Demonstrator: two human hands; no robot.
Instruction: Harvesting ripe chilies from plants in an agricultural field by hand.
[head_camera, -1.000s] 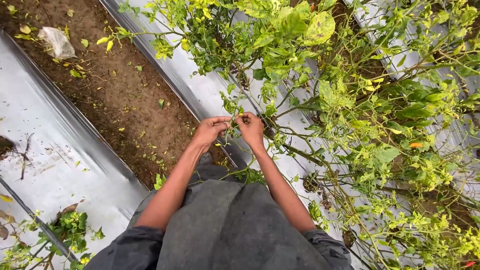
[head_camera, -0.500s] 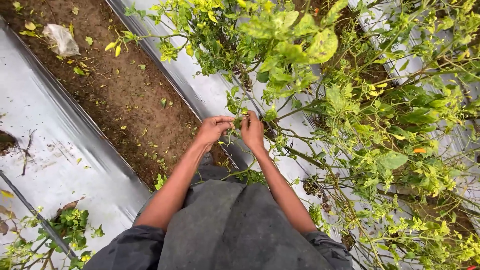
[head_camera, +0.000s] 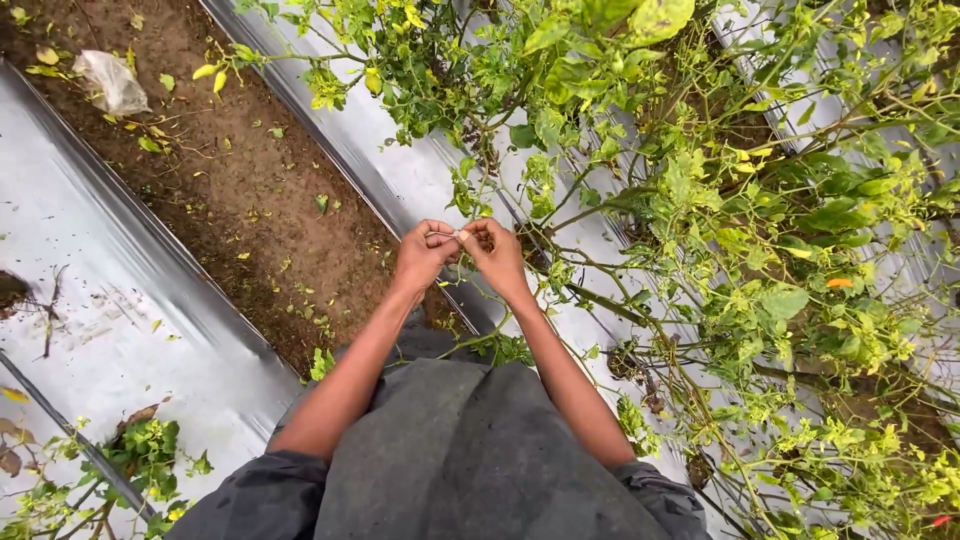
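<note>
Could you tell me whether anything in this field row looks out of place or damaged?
Yes: a crumpled clear plastic bag lies as litter on the soil furrow, far from the left hand and right hand. Several leaves on the plants are yellowed, and fallen ones dot the soil.

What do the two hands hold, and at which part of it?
The left hand and right hand pinch a small pale thing between their fingertips. It is too small to identify, or to tell where the grip sits.
</note>
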